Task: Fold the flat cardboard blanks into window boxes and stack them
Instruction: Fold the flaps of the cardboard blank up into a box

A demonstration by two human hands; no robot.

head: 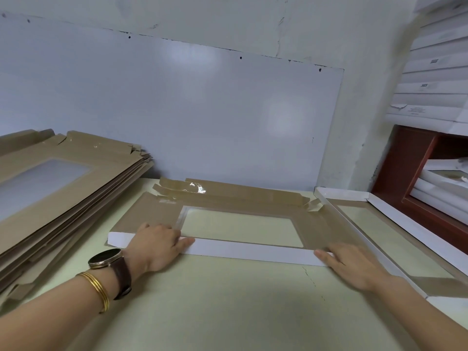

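Stack of flat blanks [50, 188]: at 9 o'clock on the table [228, 312]. Brown sheets lie piled and tilted. The top one shows a clear window.
Left hand [157, 245]: rests on the left end of the white flap [253, 252]. The thumb lies straight along the flap. The fingers bend down over the flap's far edge, and I cannot tell if they pinch it or just press. A watch [109, 259] and gold bangles [97, 290] are on the wrist.
Blank being folded [228, 198]: in the middle of the table, toward 12 o'clock from the hands. It lies brown side up. Its near flap is turned over, white side up.
Window [240, 229]: a clear film in the middle of the blank. It looks thin and easy to dent, so I would keep fingers off it.
How it will handle: I think the card is light, thin and bendy, and stiff only along the creases. It may slide on the smooth table. It seems best to hold it near both ends of a flap, close to the fold.
Right hand [347, 264]: at 3 o'clock from the left hand. It lies flat with straight fingers and presses the right end of the flap.
Folded window box [379, 224]: at 2 o'clock, just beside the blank, with white walls standing up.
White boxes on shelves [435, 84]: at 1 o'clock, up high.
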